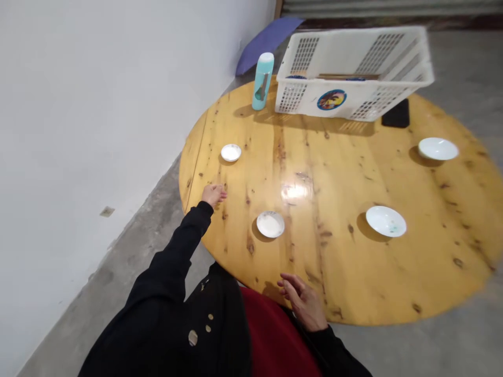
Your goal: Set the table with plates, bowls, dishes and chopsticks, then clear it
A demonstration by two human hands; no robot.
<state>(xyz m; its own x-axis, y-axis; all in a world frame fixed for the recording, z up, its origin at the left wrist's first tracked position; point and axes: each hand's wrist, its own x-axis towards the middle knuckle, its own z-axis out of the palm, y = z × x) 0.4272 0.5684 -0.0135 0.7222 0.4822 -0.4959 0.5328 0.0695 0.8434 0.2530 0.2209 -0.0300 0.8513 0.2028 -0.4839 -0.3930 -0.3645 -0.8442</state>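
My left hand [214,194] is over the left side of the round wooden table [334,272], its fingers loosely apart with nothing in them. Just beyond it sits a small white dish [231,152]. A second white dish [271,224] lies to its lower right, between my two hands. At the near edge of the table is my right hand [304,301], empty, with fingers loosely stretched toward the left. Two white bowls stand farther right: one bowl [385,221] toward the middle, the other bowl [438,149] near the far right edge.
At the back stands a large white plastic basket [306,99] with some items inside. A light-blue bottle [263,81] is upright on its left, and a black phone-like object [396,114] lies on its right. Behind is a purple object [267,42]. A white wall borders the left side.
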